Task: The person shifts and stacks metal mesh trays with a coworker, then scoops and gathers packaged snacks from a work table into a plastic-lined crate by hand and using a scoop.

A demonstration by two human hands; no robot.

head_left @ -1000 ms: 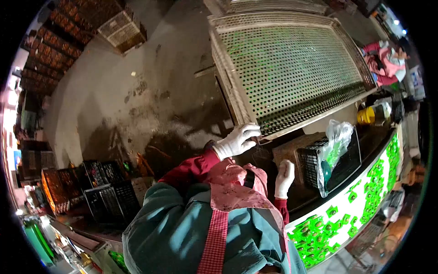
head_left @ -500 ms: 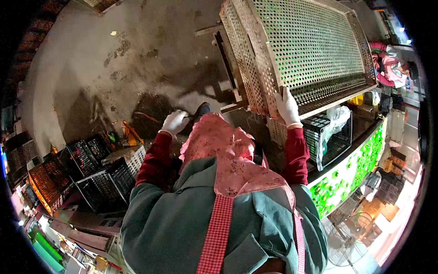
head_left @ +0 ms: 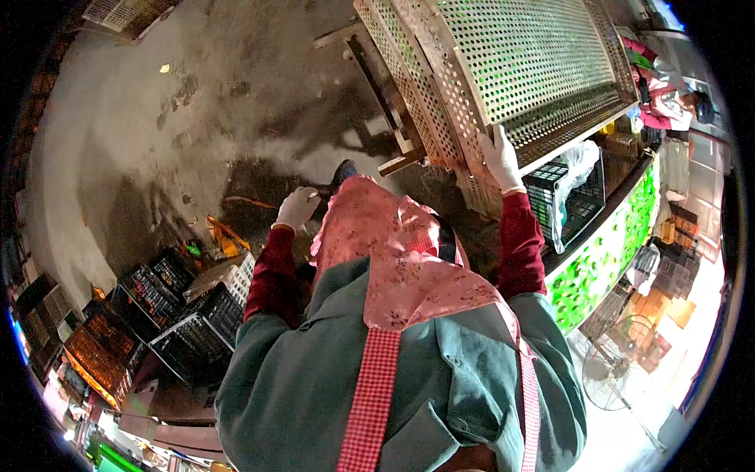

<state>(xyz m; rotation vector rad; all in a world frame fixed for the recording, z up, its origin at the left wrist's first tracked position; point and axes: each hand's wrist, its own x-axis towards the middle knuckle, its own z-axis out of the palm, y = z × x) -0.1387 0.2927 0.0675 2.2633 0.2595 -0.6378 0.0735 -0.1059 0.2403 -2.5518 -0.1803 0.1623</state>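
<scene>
right hand [head_left: 502, 164] touches perforated tray [head_left: 539, 63]; plastic bag [head_left: 580, 160] drapes over black crate [head_left: 543, 189].

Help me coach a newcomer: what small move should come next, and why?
Probably bring the white-gloved left hand to the rim of the pale, rectangular, perforated tray too: only the white-gloved right hand is at that rim, while the left hangs apart from it.

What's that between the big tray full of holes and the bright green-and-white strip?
In the head view, a black crate with a plastic bag over its edge appears between the perforated tray and the bright strip.
</scene>
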